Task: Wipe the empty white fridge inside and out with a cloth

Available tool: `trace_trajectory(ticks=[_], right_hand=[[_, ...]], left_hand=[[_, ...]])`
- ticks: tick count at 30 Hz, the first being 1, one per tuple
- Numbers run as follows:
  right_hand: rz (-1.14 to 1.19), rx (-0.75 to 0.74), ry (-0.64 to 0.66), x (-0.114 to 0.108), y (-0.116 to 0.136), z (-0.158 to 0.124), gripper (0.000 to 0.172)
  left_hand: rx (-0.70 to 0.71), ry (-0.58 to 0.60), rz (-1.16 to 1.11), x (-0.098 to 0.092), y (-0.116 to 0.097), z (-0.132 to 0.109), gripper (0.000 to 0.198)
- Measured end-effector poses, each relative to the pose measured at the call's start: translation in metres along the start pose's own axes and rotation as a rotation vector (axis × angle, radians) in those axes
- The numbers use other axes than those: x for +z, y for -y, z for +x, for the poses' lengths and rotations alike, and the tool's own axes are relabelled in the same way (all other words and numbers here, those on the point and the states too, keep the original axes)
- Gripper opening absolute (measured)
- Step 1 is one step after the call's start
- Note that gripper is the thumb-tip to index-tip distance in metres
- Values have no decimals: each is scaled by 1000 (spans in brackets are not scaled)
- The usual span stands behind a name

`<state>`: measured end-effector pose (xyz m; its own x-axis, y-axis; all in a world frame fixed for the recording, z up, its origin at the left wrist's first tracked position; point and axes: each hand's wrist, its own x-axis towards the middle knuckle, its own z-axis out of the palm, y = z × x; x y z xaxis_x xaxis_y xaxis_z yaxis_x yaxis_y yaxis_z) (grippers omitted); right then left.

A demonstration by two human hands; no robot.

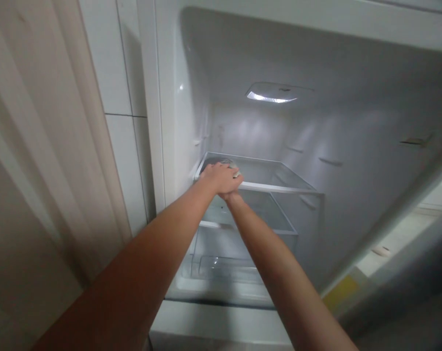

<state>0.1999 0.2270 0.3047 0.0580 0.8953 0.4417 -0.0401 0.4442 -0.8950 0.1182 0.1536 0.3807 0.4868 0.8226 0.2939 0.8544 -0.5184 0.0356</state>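
Note:
Both my arms reach into an open, lit fridge. My left hand (221, 176) lies on the front left part of the top glass shelf (275, 186), fingers curled over a small pale cloth-like thing (236, 172) that barely shows beyond the fingertips. My right hand (230, 196) comes up from below and sits under the left hand at the shelf's white front rim; its fingers are hidden by the left hand.
A second glass shelf (279, 226) and a clear drawer (221, 265) sit lower in the fridge. An interior lamp (272, 96) glows on the ceiling. White wall tiles (122, 97) and a pale curtain (41, 146) stand left. The fridge door (407, 273) hangs open on the right.

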Motion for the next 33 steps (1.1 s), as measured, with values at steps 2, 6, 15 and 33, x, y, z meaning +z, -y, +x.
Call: trace_trajectory(ticks=[2, 6, 15, 33], right_hand=[[204, 32, -7, 8, 6, -27, 69], [556, 113, -60, -33, 35, -90, 62], [-174, -236, -770, -170, 93, -233, 58], [-1478, 37, -193, -195, 144, -70, 57]], left_hand=[[7, -2, 6, -1, 0, -1, 63], [19, 11, 10, -2, 1, -2, 68], [12, 61, -11, -1, 5, 4, 73], [13, 57, -10, 4, 13, 12, 73]])
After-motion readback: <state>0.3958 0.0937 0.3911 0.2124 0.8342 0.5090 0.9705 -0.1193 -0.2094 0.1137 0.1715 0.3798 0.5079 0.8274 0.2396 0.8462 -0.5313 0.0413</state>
